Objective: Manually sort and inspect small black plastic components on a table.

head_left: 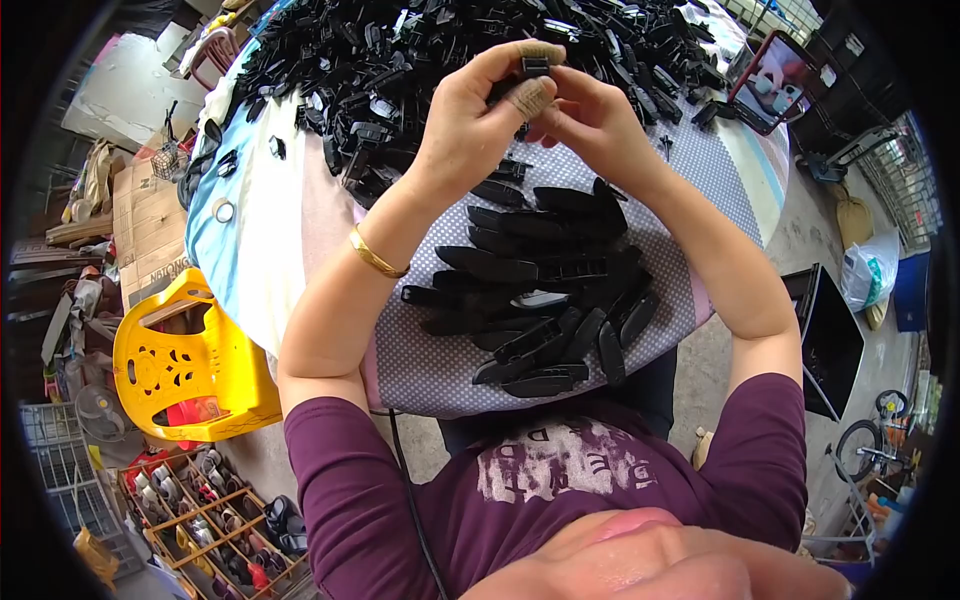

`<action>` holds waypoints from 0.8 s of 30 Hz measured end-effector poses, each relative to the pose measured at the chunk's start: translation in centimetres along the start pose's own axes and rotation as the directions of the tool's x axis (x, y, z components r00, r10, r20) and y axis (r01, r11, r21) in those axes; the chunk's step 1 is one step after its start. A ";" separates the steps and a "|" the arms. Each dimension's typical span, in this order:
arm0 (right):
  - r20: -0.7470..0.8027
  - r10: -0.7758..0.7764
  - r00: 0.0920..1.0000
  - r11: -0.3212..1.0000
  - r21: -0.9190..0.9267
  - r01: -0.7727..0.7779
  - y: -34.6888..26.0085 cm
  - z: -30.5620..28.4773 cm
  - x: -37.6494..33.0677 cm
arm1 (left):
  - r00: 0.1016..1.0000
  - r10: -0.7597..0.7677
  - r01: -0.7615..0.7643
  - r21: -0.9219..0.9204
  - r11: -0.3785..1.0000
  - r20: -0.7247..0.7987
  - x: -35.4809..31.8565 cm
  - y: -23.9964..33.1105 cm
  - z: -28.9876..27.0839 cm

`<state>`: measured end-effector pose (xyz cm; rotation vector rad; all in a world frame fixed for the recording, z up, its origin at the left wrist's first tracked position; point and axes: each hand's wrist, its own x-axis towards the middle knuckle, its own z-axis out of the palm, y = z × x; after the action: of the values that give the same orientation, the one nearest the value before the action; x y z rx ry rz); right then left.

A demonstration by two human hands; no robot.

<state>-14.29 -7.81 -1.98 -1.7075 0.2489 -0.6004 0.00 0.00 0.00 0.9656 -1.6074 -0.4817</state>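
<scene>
One black plastic piece (535, 67) pinched in your left hand (485, 108) | right hand (592, 112) against it, grip unclear | likely light, stiff; hold edges

Held piece (536, 67), apparently black, though partly covered; loose parts (490, 264), black; tabletop cloth (420, 375), grey-lilac with white dots; bracelet (372, 256), gold; shirt (350, 470), purple; chair (240, 365), yellow.

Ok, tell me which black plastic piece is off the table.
The small black plastic piece pinched in the taped fingers of the left hand: it is held up, while the other black pieces lie on the cloth-covered table.
</scene>
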 end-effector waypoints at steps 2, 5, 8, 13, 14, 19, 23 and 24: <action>-0.096 -0.146 0.985 0.984 -0.115 0.134 0.1 -0.2 0.1 | 0.983 0.029 -0.015 0.079 0.997 -0.183 -0.2 0.7 0.4; -0.116 -0.309 0.944 0.942 0.099 0.320 -0.6 -0.4 0.2 | 0.983 -0.016 0.044 0.153 0.987 -0.182 -0.3 2.2 1.0; -0.031 -0.317 0.948 0.929 0.191 0.317 -2.5 1.8 -0.3 | 0.990 -0.009 0.028 0.132 0.991 -0.142 -0.7 2.1 1.4; -0.108 -0.171 0.979 0.876 0.438 0.201 -2.7 3.4 -0.9 | 0.975 -0.059 0.059 -0.007 0.998 -0.215 -1.1 3.0 2.1; -0.116 -0.158 0.980 0.843 0.501 0.196 -2.7 3.6 -1.0 | 0.978 -0.078 0.082 0.010 0.997 -0.194 -1.0 3.3 2.1; -0.127 -0.124 0.984 0.837 0.520 0.173 -3.6 4.2 -1.2 | 0.984 -0.004 0.019 0.083 0.996 -0.180 -1.1 3.0 2.0; -0.166 -0.092 0.982 0.835 0.524 0.167 -4.2 4.6 -1.3 | 0.980 0.005 -0.001 0.017 1.000 -0.199 -1.0 3.5 2.1; -0.167 -0.091 0.982 0.835 0.524 0.167 -4.0 4.6 -1.3 | 0.977 -0.037 0.028 -0.045 0.999 -0.211 -1.0 3.6 2.3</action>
<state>-13.62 -2.41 1.03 -1.1432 0.0477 -0.8040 -3.30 2.43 1.48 0.9793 -1.3870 -0.4182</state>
